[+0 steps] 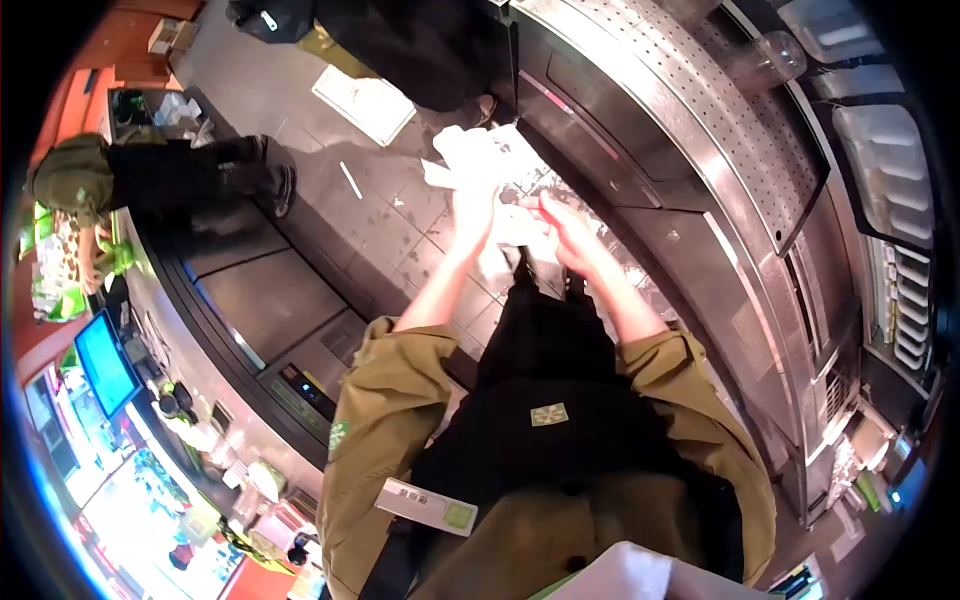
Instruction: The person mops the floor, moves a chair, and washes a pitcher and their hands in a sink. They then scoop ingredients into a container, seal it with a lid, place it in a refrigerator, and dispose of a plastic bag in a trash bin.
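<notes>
A bright white, crumpled sheet or cloth (485, 155) is spread in front of me above the tiled floor; overexposure hides its details. My left hand (476, 208) is at its left part, with the fingers washed out by glare. On the right side, my right hand (568, 228) has its fingers bent around an edge of the white material. More of the same white stuff hangs between the two hands.
A steel counter with a perforated top (690, 70) runs along the right, with plastic trays (885, 170) beyond it. On the left a co-worker (75, 175) leans over a counter near a blue screen (107, 363). Another person in black (420, 50) stands ahead, beside a white floor panel (363, 104).
</notes>
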Demonstrator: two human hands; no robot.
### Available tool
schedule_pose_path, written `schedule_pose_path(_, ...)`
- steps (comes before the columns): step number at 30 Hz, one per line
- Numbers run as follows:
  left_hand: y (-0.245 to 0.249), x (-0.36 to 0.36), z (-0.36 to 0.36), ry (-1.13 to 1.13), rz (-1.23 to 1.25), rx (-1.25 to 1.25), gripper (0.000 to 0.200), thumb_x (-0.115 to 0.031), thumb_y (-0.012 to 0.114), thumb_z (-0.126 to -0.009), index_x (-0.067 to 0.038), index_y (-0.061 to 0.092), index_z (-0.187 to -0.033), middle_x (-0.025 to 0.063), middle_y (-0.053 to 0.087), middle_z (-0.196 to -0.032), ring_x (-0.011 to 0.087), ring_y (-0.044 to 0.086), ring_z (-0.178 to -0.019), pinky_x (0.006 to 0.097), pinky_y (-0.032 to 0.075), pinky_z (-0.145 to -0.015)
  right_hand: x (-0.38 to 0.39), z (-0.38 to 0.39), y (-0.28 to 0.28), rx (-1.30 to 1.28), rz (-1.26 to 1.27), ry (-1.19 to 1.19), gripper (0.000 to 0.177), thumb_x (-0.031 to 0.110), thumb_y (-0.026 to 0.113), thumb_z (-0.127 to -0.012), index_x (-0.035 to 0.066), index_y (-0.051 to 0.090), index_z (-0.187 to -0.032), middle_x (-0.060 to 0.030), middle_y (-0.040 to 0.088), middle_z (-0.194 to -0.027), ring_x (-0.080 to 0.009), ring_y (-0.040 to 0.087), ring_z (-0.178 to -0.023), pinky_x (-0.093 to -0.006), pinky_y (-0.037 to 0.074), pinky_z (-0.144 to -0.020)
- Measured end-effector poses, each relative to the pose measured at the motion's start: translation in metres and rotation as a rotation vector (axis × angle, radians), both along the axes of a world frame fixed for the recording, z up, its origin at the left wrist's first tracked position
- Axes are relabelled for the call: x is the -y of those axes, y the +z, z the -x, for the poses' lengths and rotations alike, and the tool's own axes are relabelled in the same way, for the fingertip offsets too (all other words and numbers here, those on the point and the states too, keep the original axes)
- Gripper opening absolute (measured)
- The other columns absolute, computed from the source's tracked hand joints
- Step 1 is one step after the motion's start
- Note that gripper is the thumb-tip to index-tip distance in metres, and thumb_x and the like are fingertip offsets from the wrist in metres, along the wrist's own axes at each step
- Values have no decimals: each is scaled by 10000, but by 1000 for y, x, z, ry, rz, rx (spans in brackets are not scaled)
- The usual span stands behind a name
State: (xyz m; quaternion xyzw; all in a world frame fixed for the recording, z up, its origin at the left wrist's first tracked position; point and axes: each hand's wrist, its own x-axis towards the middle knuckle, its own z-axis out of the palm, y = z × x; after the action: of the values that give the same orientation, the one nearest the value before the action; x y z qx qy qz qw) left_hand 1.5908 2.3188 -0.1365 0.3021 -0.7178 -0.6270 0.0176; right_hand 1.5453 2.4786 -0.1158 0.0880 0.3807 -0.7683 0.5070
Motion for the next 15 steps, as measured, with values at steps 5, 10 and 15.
schedule_pose_path(5,-15,-28,32,580,-523,-294,377,-172,490,-792,-17,442,-1132,75,478,-1083,167,464,-943,268,376,-797,7,-21,4,-1423,-718,279,580,195,592,-709,32,366,-1218,-148,335,-1271,-306,356,-1146,-368,289,-949)
schedule_pose_path(10,-29,-36,56,386,-719,-258,407,-235,458,-807,-33,406,-1157,85,477,-1080,185,475,-944,286,389,-800,2,-36,39,-1225,-985,278,767,214,653,-660,27,240,-1279,-260,278,-1262,-366,371,-1119,-347,319,-922)
schedule_pose_path(15,-20,-52,80,150,-646,-230,441,-297,425,-822,-50,370,-1182,94,476,-1077,203,486,-945,304,401,-803,-19,-38,-10,-724,-645,-391,509,122,620,-710,-42,404,-1141,-147,556,-959,-205,545,-877,-287,440,-752)
